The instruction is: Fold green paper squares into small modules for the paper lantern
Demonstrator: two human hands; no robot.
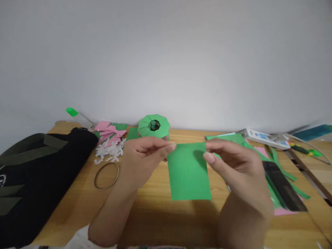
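Observation:
A rectangular piece of green paper (189,174) hangs above the wooden table, held by its two upper corners. My left hand (145,159) pinches the upper left corner between thumb and fingers. At the upper right corner, my right hand (237,166) grips the sheet the same way. Behind my left hand stands a green folded-paper ring shape (166,126) with a dark opening in its middle; its lower part is hidden by the hand.
Pink paper scraps (110,133) and curled white strips (110,148) lie at the left, near a tape ring (106,175) and a black bag (46,180). To the right are a power strip (267,138), green paper strips (281,166) and a dark flat object (284,186).

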